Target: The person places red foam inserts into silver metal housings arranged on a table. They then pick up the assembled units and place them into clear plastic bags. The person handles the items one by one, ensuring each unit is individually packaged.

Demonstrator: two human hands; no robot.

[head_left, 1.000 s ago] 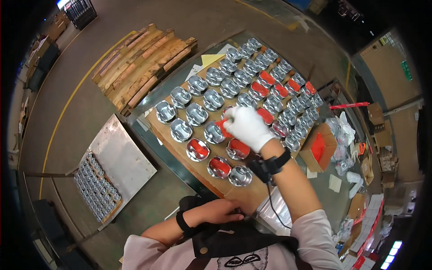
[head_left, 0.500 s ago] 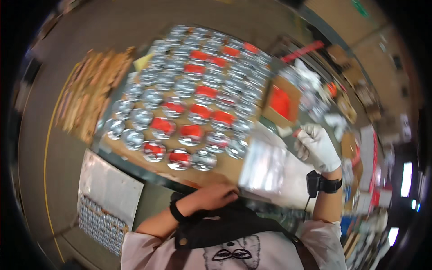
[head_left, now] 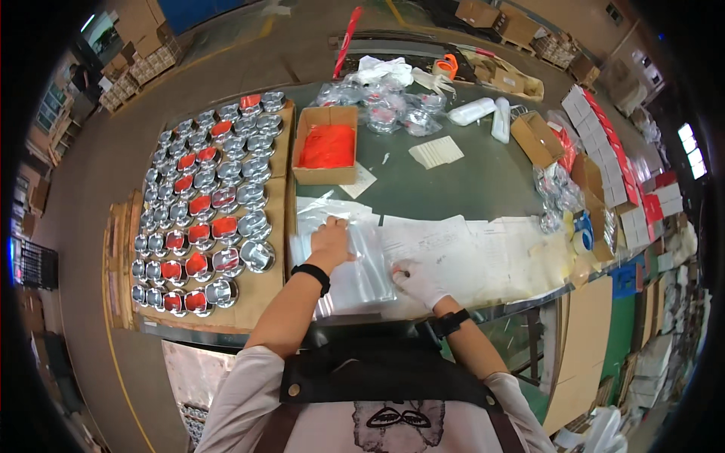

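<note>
Fingers (head_left: 331, 223) of the bare left hand (head_left: 328, 243) are laid, bent, on a stack of clear plastic bags (head_left: 368, 278) on the worktop (head_left: 476, 185); grip cannot be confirmed. Gloved right hand (head_left: 420, 284) is curled just beside the stack's right edge; whether anything is pinched cannot be told. Stack's long axis is not resolved; left hand is nearer.

Even light, glare on clear plastic (head_left: 368, 273), bent edges (black corners)

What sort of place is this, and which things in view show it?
Probably a factory or workshop packing area: rows of piston-like metal parts, clear plastic bags and white boxes suggest it.
</note>
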